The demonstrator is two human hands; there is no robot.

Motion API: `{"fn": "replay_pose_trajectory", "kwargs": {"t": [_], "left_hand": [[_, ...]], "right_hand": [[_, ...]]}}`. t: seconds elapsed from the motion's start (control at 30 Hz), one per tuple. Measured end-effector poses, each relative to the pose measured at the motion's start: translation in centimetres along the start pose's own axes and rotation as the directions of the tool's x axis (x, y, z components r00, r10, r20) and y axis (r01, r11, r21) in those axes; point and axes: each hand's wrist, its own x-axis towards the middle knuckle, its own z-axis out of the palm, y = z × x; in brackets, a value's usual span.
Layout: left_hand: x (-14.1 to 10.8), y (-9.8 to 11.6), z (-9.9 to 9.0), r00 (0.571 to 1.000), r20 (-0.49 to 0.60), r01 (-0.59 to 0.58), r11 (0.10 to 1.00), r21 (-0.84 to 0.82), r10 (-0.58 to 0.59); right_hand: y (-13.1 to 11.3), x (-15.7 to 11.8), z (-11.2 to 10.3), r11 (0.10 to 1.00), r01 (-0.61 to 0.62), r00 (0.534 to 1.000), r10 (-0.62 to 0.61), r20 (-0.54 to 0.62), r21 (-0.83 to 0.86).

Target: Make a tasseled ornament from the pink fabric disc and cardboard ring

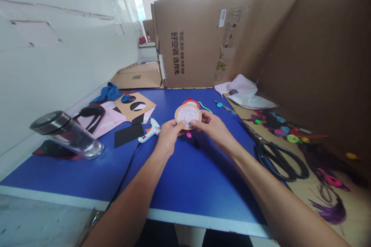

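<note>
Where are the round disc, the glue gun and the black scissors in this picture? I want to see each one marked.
Round disc [188,114]: head view, on its pale face.
Glue gun [152,128]: head view, on its white body.
Black scissors [278,161]: head view, on a handle loop.

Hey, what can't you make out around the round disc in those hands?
In the head view:
Round cardboard disc: back faces away, left hand and right hand cover its lower edge.
Red piece: mostly hidden behind the disc.
Small colored pieces at right: too small to identify.
</note>
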Motion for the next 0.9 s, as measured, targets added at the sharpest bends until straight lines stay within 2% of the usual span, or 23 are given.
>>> {"fn": "replay_pose_trajectory", "kwargs": {"t": [0.1, 0.23, 0.37, 0.57, 0.77, 0.9], "left_hand": [[-0.01, -0.13, 0.06, 1.000, 0.008, -0.005, 1.000, 0.002, 0.005], [0.00, -0.18, 0.05, 1.000, 0.026, 0.010, 1.000, 0.002, -0.010], [-0.04, -0.09, 0.01, 1.000, 0.008, 0.020, 1.000, 0.018, -0.020], [-0.20, -0.31, 0.30, 0.998, 0.063, -0.009, 0.996, 0.083, 0.004], [-0.08, -0.58, 0.41, 0.998, 0.009, -0.069, 0.992, 0.106, 0.068], [0.10, -0.71, 0.31, 0.995, -0.016, -0.094, 0.990, 0.105, 0.096]], "right_hand": [[0.22, 0.06, 0.15, 0.999, 0.020, 1.000, -0.021, 0.006, 0.050], [0.56, 0.18, -0.01, 0.995, -0.016, 1.000, 0.016, 0.007, 0.097], [0.64, 0.18, -0.19, 0.997, 0.006, 1.000, -0.005, -0.015, 0.074], [0.52, 0.12, -0.10, 0.996, 0.022, 0.999, -0.019, -0.032, 0.081], [0.39, -0.06, 0.08, 0.999, 0.033, 0.999, -0.033, -0.012, 0.042], [0.35, -0.12, 0.18, 0.996, 0.036, 0.999, -0.035, -0.014, 0.077]]}}
